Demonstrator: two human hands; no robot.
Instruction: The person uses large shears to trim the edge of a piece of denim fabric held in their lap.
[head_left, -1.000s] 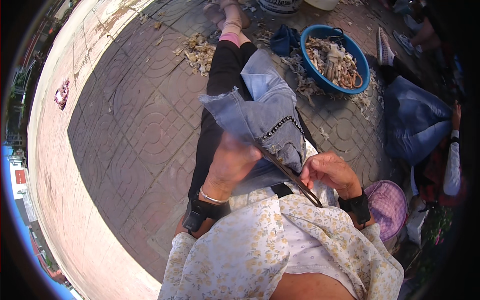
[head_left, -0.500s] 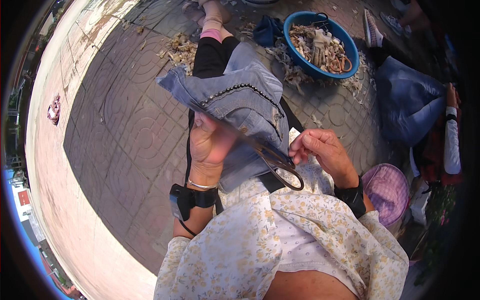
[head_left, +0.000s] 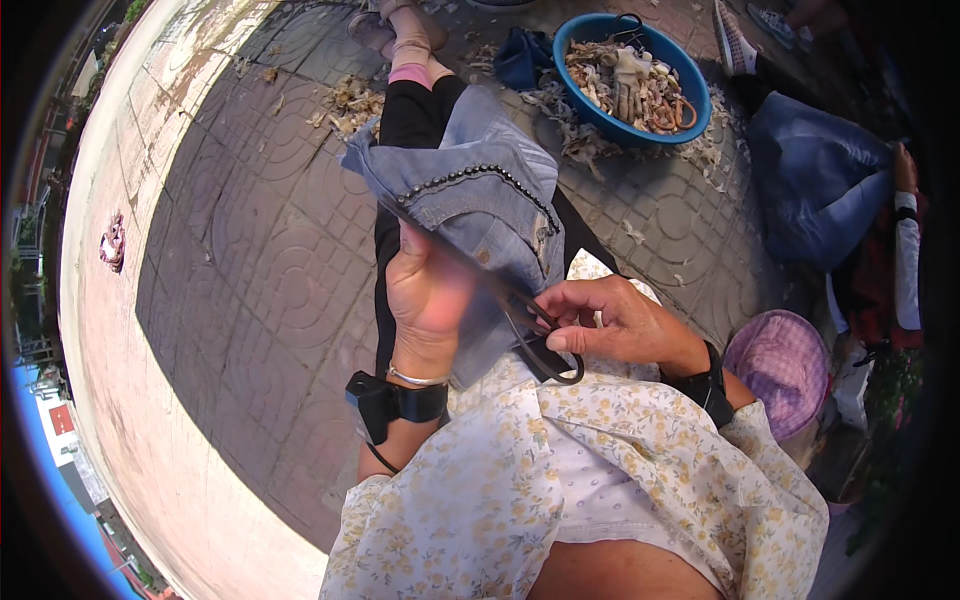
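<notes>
A pair of dark-handled scissors (head_left: pixel 572 374) lies slantwise over my lap, its blade end blurred. My left hand (head_left: pixel 425 300), palm turned inward, is closed about the blade end; its fingertips are smeared and partly hidden. At the handle loops, my right hand (head_left: pixel 615 325) has its thumb and fingers bent round the upper loop. Under the scissors, a faded blue denim garment (head_left: pixel 480 165) with a row of dark beads is spread over my black-trousered legs. Black bands are strapped on both wrists, with a bracelet on the left one.
Ahead on the right stands a blue basin (head_left: pixel 633 143) heaped with pale scraps, a glove on top. More scraps (head_left: pixel 355 105) litter the paving. A seated person in jeans (head_left: pixel 815 190) is at the right, near a pink checked hat (head_left: pixel 778 370). A small bundle (head_left: pixel 112 243) lies in the sun at left.
My right hand has moved left, from beside the scissors onto their handle loops. My left hand has shifted slightly right and down, with the handles moving a little left.
</notes>
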